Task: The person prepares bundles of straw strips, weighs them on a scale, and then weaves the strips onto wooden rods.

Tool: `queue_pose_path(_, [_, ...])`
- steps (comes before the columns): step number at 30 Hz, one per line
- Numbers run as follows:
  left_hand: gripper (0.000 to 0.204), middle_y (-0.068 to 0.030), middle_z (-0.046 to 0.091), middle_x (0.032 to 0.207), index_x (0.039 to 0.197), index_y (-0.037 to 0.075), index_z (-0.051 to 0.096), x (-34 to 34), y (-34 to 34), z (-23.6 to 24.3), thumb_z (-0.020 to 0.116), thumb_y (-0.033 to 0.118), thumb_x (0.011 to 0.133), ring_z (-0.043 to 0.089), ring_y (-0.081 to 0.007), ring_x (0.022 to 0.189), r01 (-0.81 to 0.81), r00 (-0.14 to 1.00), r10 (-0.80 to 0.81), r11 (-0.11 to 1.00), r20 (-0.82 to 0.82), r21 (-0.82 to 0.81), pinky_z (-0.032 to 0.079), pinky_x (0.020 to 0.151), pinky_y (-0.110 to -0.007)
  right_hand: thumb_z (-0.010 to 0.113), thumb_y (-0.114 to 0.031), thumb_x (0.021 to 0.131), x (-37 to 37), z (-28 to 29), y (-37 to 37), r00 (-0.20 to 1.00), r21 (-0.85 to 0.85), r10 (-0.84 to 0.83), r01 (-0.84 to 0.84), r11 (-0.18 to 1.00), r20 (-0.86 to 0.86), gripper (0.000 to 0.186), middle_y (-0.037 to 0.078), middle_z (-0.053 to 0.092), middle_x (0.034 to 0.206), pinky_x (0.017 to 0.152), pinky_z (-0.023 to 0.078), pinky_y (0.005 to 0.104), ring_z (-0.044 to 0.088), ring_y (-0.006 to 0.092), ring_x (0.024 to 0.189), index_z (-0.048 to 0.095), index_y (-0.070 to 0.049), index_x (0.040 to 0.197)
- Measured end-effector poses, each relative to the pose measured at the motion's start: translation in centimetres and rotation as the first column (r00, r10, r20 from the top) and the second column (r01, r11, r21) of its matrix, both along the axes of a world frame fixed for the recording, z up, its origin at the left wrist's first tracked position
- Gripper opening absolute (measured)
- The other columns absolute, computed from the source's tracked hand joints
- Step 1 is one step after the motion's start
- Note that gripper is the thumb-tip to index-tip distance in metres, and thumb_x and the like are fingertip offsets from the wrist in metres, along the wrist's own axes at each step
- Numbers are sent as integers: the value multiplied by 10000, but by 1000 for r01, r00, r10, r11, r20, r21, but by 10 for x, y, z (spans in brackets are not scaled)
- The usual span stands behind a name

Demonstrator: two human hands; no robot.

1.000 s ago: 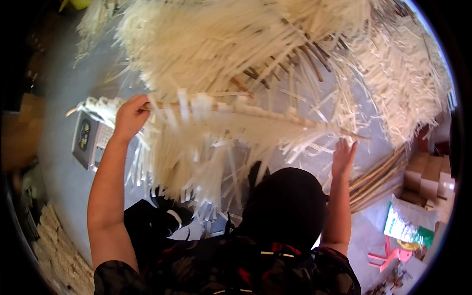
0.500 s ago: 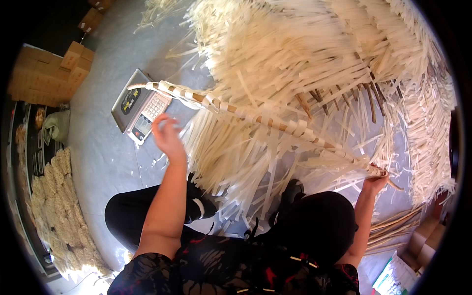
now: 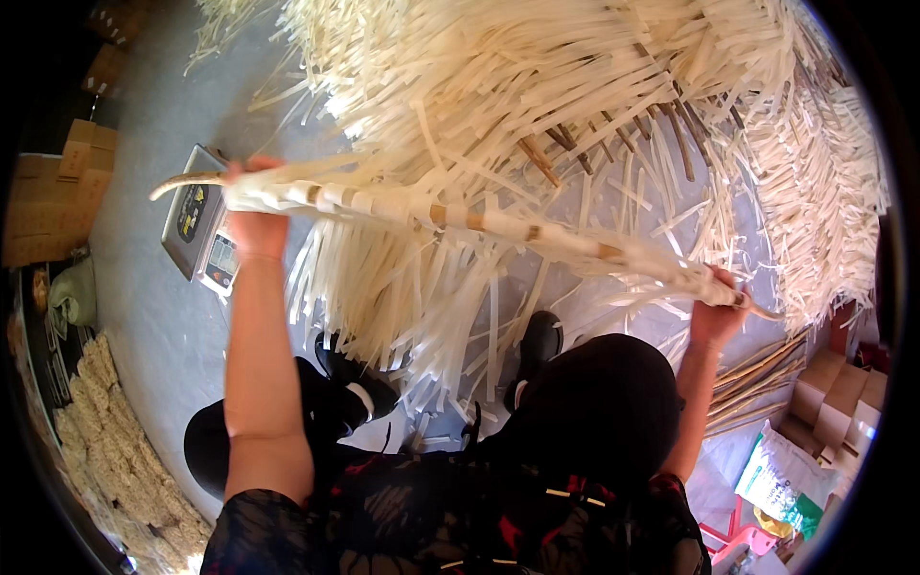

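Observation:
A long brown stick (image 3: 474, 220) with pale flat strips wound around it stretches across in front of me above the floor. Near its left end my left hand (image 3: 257, 216) is closed around the stick and the strips on it. A bare, curved tip juts out beyond that hand. My right hand (image 3: 717, 311) grips the other end, where a short thin tip sticks out. Many loose pale strips (image 3: 383, 287) lie below and beyond the stick. Under the left tip is an electronic scale (image 3: 182, 216) with a keypad, partly covered by my left hand.
A broad heap of pale strips (image 3: 498, 77) covers the far floor, with stick ends (image 3: 685, 144) poking out. Bare sticks (image 3: 752, 383), cartons (image 3: 834, 388) and a white sack (image 3: 781, 474) are at the right. Stacked cartons (image 3: 43, 201) and bundled tan material (image 3: 120, 460) line the left.
My left hand, raised and off the stick before, has taken hold of its left end. My right hand keeps its grip. The view has shifted, and the stick's strips look blurred.

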State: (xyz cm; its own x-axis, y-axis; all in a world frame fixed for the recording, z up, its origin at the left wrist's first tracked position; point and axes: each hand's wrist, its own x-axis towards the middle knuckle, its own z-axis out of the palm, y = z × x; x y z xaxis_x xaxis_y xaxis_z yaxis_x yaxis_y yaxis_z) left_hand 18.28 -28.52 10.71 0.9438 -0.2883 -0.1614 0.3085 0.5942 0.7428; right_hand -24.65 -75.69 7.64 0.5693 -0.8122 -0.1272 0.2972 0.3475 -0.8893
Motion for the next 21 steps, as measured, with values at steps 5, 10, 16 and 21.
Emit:
queue_pose_path(5, [308, -35, 620, 1013, 1055, 93, 571, -47, -55, -61, 403, 340, 980, 584, -182, 956, -7, 984, 18, 998, -178, 59, 460, 865, -347, 257, -426, 962, 69, -38, 42, 976, 7, 171, -171, 985, -135, 586, 217, 574, 1210, 985, 387, 440, 564, 283, 1078, 589, 38, 1096])
queue_pose_path(10, [357, -25, 599, 1100, 1144, 106, 551, -77, -73, -82, 374, 378, 994, 566, -170, 1011, 63, 959, -74, 997, -272, -50, 446, 898, -360, 270, -449, 976, 88, -55, 58, 995, 33, 97, -97, 995, -8, 582, 243, 556, 1232, 1076, 302, 415, 501, 323, 1188, 601, 24, 1045])
queue_pose_path(16, [544, -36, 503, 1272, 1298, 121, 432, -78, -76, -11, 307, 541, 974, 483, -189, 1166, 82, 996, -78, 992, -43, 100, 385, 995, -370, 235, -652, 928, 127, 9, 101, 868, 222, 413, -475, 851, 276, 734, 173, 483, 1347, 1089, 267, 445, 415, 322, 1271, 527, -47, 1222])
queue_pose_path(21, [789, -93, 472, 1342, 1393, 60, 347, -66, -21, 57, 244, 679, 915, 470, -248, 1213, -144, 958, -5, 856, 288, 496, 373, 1003, -397, 293, -854, 725, 126, 18, 130, 604, 439, 637, -793, 421, 479, 1006, 99, 304, 1484, 1103, 211, 537, 279, 315, 1360, 298, -148, 1442])
